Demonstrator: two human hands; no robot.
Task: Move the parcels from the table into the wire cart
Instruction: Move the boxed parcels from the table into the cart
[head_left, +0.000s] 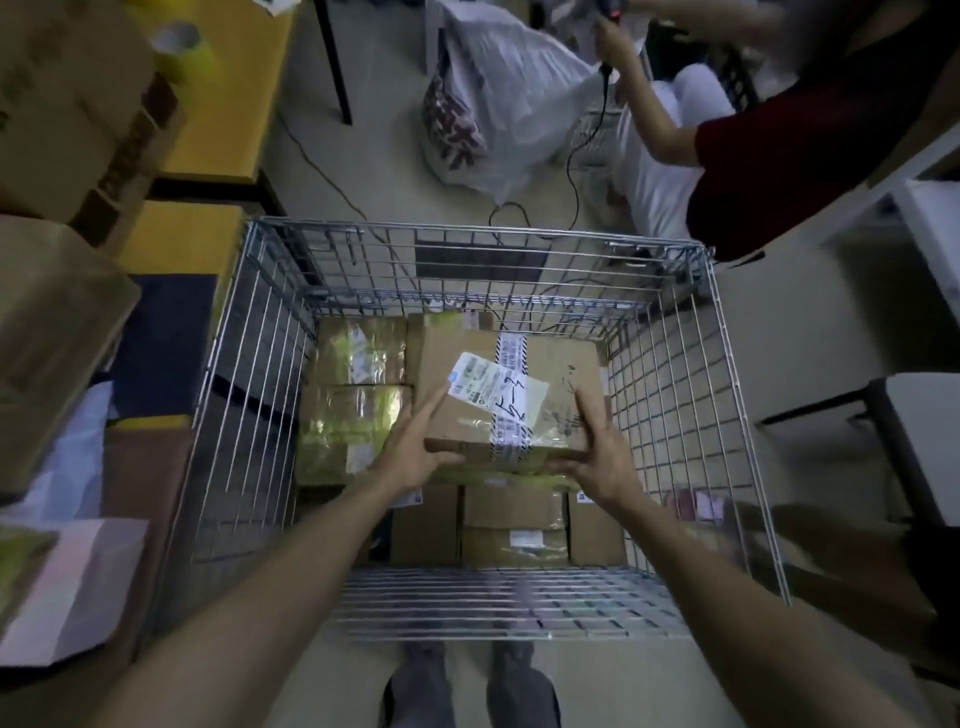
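Holding a brown cardboard parcel (511, 415) with both hands over the middle of the wire cart (727, 395), above the parcels already inside and not yet set down. Pressing the left hand (410, 460) against the parcel's side at 9 o'clock, with straight fingers (423, 415) laid flat along it and the thumb under the near edge. Gripping the corner at 5 o'clock with the right hand (602, 457), thumb on top, the other fingers curled below and mostly hidden. On top of the parcel, a white shipping label (496, 382) with handwriting beside it and a strip of printed tape (511, 349) across the middle. Inside the cart at 9 o'clock, two parcels wrapped in shiny clear tape (358, 353), one touching the other; at 6 o'clock, under the wrists, several plain cardboard boxes (511, 512) packed close together. Outside the cart at 9 o'clock, a counter (176, 244) carrying large cardboard boxes (57, 332) and a white package (78, 587). At 12 o'clock, on the floor, a white plastic bag (514, 98) and a black cable (576, 171). At 1 o'clock, another person in a dark red sleeve (789, 156), with one hand near the bag; cannot tell what it holds. At 6 o'clock, below the cart, two grey shoes (423, 686).
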